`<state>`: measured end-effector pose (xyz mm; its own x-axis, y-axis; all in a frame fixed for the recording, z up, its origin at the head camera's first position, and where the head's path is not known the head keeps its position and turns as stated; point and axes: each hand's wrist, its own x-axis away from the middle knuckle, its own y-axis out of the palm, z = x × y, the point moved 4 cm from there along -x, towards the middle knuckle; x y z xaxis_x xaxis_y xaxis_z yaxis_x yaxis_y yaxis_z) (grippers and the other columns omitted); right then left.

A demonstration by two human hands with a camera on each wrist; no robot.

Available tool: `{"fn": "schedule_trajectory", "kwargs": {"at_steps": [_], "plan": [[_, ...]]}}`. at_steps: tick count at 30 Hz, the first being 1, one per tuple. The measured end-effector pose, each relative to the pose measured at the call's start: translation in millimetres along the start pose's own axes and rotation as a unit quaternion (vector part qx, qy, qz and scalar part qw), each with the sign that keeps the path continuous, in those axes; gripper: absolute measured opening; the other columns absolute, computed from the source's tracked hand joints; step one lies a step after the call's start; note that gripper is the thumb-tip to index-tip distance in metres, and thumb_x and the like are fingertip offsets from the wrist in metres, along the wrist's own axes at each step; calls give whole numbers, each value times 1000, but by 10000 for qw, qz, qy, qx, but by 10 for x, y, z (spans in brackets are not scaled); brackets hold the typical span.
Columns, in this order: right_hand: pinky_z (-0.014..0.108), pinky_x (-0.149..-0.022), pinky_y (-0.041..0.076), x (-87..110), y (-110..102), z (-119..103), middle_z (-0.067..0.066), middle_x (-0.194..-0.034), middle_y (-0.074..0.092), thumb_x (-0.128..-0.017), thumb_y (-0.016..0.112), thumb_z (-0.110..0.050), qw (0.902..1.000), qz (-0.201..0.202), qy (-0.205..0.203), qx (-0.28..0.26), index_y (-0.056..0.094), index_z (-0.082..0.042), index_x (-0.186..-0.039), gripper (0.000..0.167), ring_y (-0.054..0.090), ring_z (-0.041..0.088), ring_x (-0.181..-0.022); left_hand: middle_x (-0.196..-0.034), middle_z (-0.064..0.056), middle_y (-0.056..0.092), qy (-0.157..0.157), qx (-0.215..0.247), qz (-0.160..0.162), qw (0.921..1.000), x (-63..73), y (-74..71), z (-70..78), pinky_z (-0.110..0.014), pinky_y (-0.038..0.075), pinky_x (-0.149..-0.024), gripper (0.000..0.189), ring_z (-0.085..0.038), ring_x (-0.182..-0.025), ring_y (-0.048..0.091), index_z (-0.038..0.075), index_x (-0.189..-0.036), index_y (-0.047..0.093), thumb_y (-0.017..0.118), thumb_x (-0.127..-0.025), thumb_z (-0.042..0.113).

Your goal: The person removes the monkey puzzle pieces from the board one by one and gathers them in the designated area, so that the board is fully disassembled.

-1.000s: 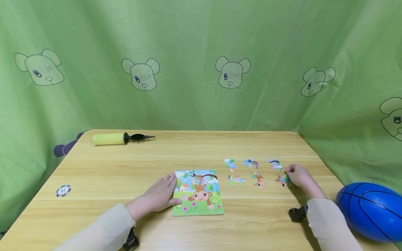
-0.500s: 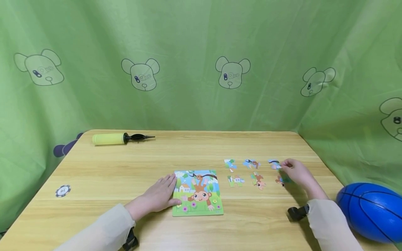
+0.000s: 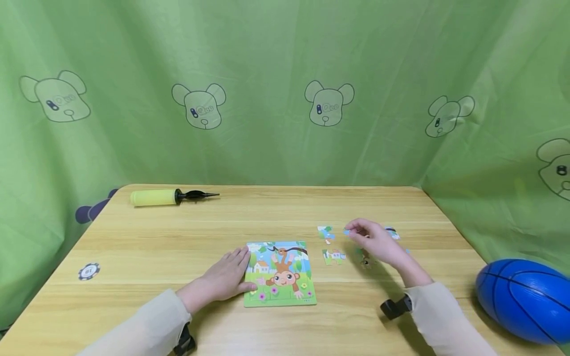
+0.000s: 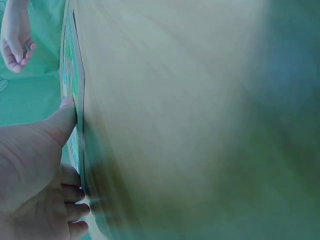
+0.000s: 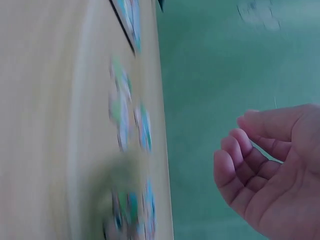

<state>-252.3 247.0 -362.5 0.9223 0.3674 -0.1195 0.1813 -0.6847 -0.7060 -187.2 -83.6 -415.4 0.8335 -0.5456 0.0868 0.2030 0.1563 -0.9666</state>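
A square puzzle board [image 3: 282, 269] with a monkey, a house and flowers lies on the wooden table. My left hand [image 3: 224, 274] rests along its left side, fingers stretched out at the edge and thumb lying on the picture. Right of the board are several loose puzzle pieces in two rows, among them a leafy one [image 3: 326, 232], a house one [image 3: 333, 256] and a branch one [image 3: 393, 233]. Over the middle and right-hand pieces hovers my right hand [image 3: 374, 242], partly hiding them. Its fingers [image 5: 225, 170] are loosely bent, thumb near the index tip, nothing showing between them.
A yellow hand pump [image 3: 153, 197] with a black nozzle lies at the back left of the table. At the left sits a poker chip [image 3: 89, 271]. A blue ball [image 3: 525, 299] with black lines is by the right edge. Green curtains surround the table.
My right hand has moved left, from the rightmost pieces to above the middle ones, after first shifting from the lower right piece to the upper one. My left hand and the board have stayed put.
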Motion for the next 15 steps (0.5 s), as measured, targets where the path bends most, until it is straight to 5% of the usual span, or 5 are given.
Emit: {"fn": "schedule_trajectory", "kwargs": {"at_steps": [15], "plan": [[27, -69, 49, -62, 892, -649, -3, -88, 55, -90, 59, -8, 9828, -1487, -1089, -82, 60, -2, -105, 17, 54, 14, -81, -145, -26, 21, 117, 21, -70, 9999, 2, 2, -14, -46, 18, -108, 95, -39, -133, 20, -12, -139, 27, 53, -82, 60]]}}
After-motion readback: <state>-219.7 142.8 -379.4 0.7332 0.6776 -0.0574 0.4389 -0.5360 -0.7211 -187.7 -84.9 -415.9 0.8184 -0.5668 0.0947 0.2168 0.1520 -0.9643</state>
